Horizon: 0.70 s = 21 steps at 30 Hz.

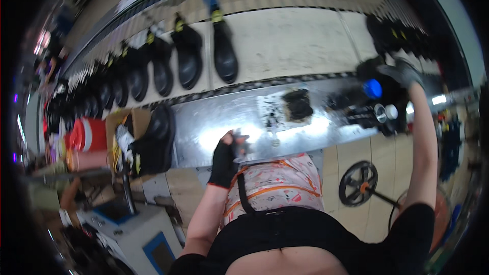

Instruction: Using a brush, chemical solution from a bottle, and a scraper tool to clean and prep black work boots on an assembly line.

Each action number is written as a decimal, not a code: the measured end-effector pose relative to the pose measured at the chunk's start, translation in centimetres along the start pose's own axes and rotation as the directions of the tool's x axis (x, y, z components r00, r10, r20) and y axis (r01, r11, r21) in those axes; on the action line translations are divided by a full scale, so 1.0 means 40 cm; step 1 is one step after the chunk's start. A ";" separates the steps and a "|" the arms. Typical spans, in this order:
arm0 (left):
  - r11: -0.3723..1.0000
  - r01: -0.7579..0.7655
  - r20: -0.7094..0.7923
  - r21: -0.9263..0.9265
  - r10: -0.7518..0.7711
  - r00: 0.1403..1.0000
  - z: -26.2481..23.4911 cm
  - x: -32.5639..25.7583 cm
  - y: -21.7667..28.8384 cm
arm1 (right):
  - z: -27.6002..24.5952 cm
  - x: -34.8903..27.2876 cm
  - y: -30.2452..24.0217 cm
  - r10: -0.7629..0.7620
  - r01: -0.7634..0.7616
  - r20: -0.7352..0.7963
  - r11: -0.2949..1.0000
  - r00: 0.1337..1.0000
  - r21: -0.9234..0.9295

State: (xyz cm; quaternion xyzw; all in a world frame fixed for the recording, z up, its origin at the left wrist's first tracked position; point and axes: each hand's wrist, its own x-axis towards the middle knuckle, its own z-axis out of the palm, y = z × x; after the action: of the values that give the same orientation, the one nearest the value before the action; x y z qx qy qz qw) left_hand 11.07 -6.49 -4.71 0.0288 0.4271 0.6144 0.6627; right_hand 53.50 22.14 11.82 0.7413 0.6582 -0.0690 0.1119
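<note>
7 o'clock: black-gloved left hand (pixel 223 162) over shiny metal bench (pixel 204 117), can't tell grip | 2 o'clock: grey-gloved right hand (pixel 406 74), can't tell grip | 10 o'clock: shiny black boots (pixel 137 80) lined up, maybe for easy reach

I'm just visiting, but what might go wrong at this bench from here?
Two things, perhaps. The right hand is at the far right end, with its forearm close to the white cap and the blue cap not far off; a careless sweep might knock those containers over. Also, the white sheet on the metal worktop has black smudges, which, if wet, might mark anything brushed across it.
</note>
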 end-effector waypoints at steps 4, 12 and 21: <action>0.997 -0.071 0.034 -0.020 0.072 0.997 0.017 0.064 -0.034 | -0.032 -0.118 -0.027 -0.212 0.592 -0.622 0.629 0.754 0.504; 0.969 -0.226 0.014 0.105 0.226 0.974 0.134 0.095 -0.050 | 0.336 -0.532 -0.545 -0.645 0.610 -0.155 0.576 0.748 0.545; 0.960 -0.223 0.084 0.172 0.211 0.974 0.102 0.151 -0.072 | 0.424 -0.520 -0.525 -0.681 0.824 -0.524 0.561 0.512 0.075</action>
State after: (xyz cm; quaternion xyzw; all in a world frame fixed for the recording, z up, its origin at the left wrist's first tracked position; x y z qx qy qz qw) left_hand 15.08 -0.15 -6.97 0.1554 0.4533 0.6411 0.5995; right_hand 30.85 0.07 -0.95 0.3770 0.9030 -0.0471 -0.2008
